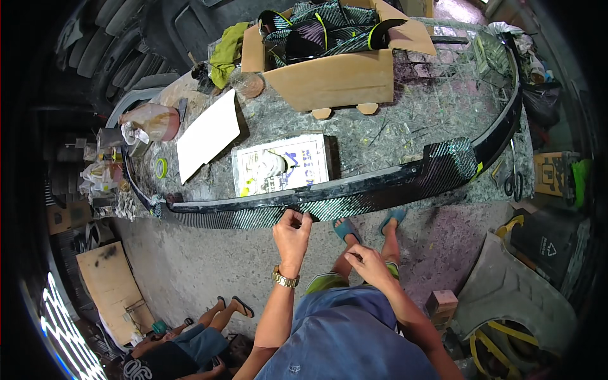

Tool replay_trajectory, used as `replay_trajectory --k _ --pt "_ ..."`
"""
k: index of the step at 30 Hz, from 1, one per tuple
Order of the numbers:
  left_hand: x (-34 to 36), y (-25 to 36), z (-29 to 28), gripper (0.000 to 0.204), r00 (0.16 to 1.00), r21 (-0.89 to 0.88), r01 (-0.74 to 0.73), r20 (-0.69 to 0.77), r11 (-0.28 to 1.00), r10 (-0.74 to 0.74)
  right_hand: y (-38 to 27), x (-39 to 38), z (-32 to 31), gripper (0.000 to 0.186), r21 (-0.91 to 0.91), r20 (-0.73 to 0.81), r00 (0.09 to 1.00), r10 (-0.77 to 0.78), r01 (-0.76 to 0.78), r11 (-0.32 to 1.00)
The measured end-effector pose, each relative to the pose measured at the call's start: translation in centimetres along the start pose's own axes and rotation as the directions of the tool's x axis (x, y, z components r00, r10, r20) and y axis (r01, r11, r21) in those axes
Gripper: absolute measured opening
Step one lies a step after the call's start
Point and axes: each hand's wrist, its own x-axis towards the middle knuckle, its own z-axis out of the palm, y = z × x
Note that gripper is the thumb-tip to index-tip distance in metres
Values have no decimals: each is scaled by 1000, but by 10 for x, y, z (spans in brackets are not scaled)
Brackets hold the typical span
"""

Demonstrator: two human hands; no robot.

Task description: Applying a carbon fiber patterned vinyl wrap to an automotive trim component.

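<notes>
A long, curved black car trim piece (pixel 380 182) spans the near edge of the workbench, bowing around toward the right. Glossy woven carbon-fibre cloth (pixel 247 218) covers its front face, with a wider patch at the right bend. My left hand (pixel 292 240), with a gold watch on the wrist, is closed with its fingertips at the lower edge of the cloth, near the middle. Its fingers look pinched on that edge. Lower and to the right, in front of my body, my right hand (pixel 372 265) is apart from the piece. Its fingers are curled together; whatever they may hold is hidden.
On the workbench (pixel 418 120) stand a cardboard box (pixel 335 81) of carbon-fibre pieces, a white sheet (pixel 209 136), a printed tin (pixel 313 158) and green tape (pixel 161 168). Scissors (pixel 514 183) lie at the right edge. Another person (pixel 196 345) sits low at left.
</notes>
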Motion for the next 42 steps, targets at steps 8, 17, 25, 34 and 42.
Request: replay_trajectory --k 8,17,25,34,42 --pt "1 -9 -4 21 998 -49 12 63 999 -8 6 -3 -3 20 27 -6 1000 16 -16 1000" --pt "2 -8 -4 22 998 -56 25 60 998 -21 10 -3 -4 21 5 10 1000 25 -25 1000" --pt "1 -1 -5 23 998 13 17 65 1000 -18 10 -5 -4 21 -21 -7 1000 -4 4 1000" --pt "0 -8 -3 22 999 -74 4 46 997 -1 18 -9 -6 22 -14 6 1000 19 -19 1000" --pt "1 -5 -3 22 999 -39 16 46 999 -15 14 -10 -10 22 -35 18 999 43 -42 998"
